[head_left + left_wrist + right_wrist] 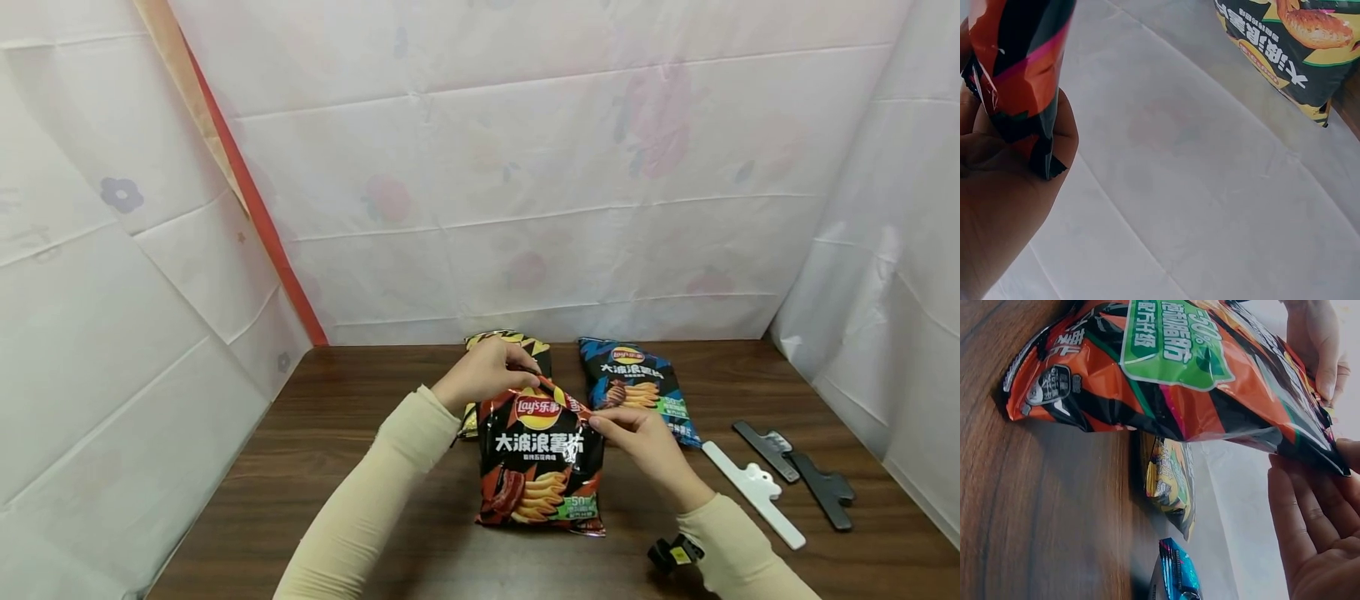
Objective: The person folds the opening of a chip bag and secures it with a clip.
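Observation:
A red-and-black bag of Lay's potato chips (536,467) stands upright on the table, front toward me. My left hand (487,375) pinches its top edge at the upper left. With thumb and fingers, my right hand (641,437) pinches the upper right corner. The top strip between the hands slants and looks folded. In the right wrist view the right hand (1322,519) has its other fingers extended beneath the bag's edge. The left wrist view shows one bag corner (1029,125) against the left hand (1010,187).
Behind stand a yellow-and-black chip bag (517,340), partly hidden, and a blue chip bag (637,383). At the right lie a white clip (753,492) and two dark clips, one (765,450) farther back, another (822,490) nearer. White sheets (525,167) enclose the wooden table (300,467).

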`<state>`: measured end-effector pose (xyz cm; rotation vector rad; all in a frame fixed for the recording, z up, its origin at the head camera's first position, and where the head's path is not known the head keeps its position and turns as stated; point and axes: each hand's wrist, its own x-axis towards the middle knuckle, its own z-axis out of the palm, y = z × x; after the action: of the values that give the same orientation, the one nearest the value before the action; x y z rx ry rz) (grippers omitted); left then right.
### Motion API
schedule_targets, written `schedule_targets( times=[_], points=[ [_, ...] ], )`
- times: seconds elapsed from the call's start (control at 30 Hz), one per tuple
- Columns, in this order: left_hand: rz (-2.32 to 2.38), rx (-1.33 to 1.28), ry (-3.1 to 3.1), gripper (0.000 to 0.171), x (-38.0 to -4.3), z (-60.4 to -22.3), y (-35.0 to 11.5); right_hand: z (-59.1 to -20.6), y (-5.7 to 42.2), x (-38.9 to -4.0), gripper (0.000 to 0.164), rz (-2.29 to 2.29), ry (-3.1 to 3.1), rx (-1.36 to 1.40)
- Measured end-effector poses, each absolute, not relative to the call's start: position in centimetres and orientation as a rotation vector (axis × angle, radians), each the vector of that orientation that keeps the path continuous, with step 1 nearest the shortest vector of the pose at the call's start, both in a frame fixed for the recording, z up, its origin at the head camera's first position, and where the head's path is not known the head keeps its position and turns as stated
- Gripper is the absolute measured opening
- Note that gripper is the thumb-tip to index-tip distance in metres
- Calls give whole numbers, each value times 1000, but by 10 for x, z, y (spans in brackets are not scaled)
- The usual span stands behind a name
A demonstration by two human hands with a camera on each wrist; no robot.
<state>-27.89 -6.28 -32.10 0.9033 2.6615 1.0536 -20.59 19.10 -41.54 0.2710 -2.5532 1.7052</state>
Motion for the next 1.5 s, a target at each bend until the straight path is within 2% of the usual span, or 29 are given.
schedule_targets(
  times=[0.33, 0.67, 0.83, 1.07, 1.5],
  points=[
    [1054, 907, 2670, 9, -279, -322, -59, -411, 199, -204, 27, 1643, -2592, 301],
    [1048, 916, 2681, 9, -277, -321, -57, -404, 218, -203, 31, 1774, -2454, 508],
    [1051, 912, 2686, 8, -277, -321, -56, -399, 233, -203, 33, 1657, -2511, 572],
    [1064, 923, 2684, 7, -278, -322, -55, -392, 254, -198, 32, 1295, -2658, 458],
    [1071, 928, 2672, 8, -278, -321, -53, -394, 295, -186, 51, 877, -2843, 219]
  ],
)
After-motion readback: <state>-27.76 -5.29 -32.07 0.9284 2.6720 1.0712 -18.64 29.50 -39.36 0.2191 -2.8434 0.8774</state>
